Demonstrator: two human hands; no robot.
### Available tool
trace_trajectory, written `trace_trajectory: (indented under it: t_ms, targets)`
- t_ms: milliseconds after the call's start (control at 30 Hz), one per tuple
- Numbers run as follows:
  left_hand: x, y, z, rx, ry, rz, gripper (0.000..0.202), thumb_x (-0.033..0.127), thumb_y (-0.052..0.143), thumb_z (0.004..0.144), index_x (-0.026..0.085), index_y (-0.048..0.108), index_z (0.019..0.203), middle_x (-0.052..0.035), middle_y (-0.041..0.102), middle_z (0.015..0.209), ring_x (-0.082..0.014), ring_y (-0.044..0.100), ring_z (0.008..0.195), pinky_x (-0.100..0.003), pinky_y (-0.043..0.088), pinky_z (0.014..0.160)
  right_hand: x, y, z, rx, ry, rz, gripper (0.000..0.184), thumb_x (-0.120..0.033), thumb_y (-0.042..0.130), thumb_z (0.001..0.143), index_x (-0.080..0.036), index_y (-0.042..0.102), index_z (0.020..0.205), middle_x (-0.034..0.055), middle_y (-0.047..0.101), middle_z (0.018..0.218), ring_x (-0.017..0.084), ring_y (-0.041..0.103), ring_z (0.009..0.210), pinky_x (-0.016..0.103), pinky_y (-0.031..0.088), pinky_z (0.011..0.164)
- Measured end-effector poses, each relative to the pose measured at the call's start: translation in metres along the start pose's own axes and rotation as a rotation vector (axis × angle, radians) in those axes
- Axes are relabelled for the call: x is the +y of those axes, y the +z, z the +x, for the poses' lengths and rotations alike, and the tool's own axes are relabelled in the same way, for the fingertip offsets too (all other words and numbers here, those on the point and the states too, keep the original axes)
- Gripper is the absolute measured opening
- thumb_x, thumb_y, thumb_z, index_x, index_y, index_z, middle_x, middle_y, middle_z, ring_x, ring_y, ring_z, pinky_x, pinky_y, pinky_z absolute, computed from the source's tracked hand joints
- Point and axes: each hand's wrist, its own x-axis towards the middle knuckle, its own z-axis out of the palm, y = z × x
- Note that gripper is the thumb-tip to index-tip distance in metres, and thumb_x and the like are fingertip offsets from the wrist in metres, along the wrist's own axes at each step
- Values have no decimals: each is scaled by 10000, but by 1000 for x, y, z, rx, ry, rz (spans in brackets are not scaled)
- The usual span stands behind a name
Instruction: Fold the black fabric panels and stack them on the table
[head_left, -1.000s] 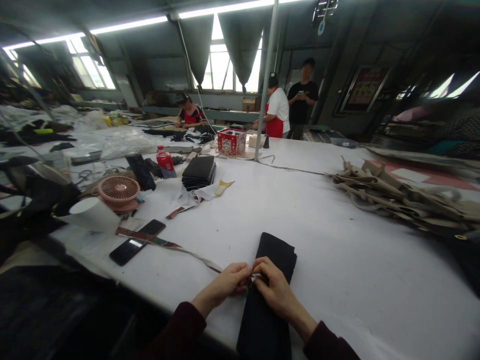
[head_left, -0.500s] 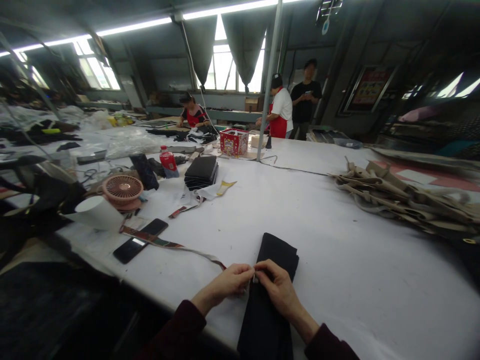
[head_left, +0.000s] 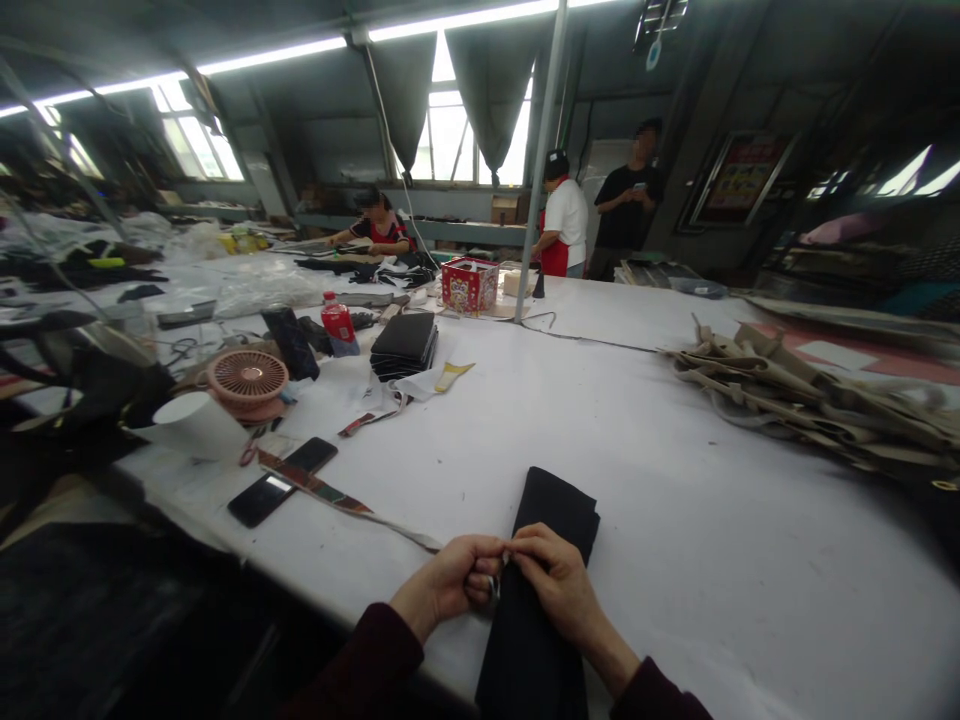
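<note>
A folded bundle of black fabric [head_left: 536, 610] lies lengthwise on the white tabletop in front of me. A long, narrow cloth strip [head_left: 352, 500], patterned at its far end and pale toward me, runs from the left into my left hand [head_left: 454, 580]. That hand is closed around it at the bundle's left edge. Its thumb and forefinger meet the pinched fingertips of my right hand [head_left: 551, 580], which rests over the bundle. A small whitish bit shows between the fingertips, probably the strip's end; most of it is hidden.
Left of me lie a phone [head_left: 283, 482] under the strip, a pink fan [head_left: 247, 385], a red-labelled bottle [head_left: 339, 325] and a stack of black pieces [head_left: 405, 345]. Tan fabric pieces [head_left: 810, 400] are heaped at right. A pole [head_left: 541, 160] rises mid-table; several people are beyond.
The cloth strip has slid slightly right across the phone. My left hand has turned a little, and the fingertips have drawn closer together. A person in black at the back has shifted right.
</note>
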Motion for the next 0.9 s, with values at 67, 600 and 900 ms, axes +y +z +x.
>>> trace_trajectory:
  t_ms: [67,600,900]
  targets:
    - [0,-1,0,57,26,84,326,409,530,870,206,371,670,110,215,536,-54,132,413,-197,143,444,-1,0,0,17,19,13,175,-250,534,917,-208,687,844,49,641,936,177,604,872,298,467,792]
    - [-6,-6,-8,545,302,828,302,329,561,863,206,493,597,11,464,579,-169,445,604,-284,263,670,-7,-32,-4,-160,229,401,320,-491,567,914,-195,597,795,30,648,770,204,606,882,434,361,1033]
    - [0,12,-3,460,422,-31,488,598,588,828,143,644,995,-32,618,770,-165,552,712,-269,413,700,-7,-21,6,-121,303,566,301,-483,586,909,-194,590,827,65,680,879,217,621,910,375,435,893]
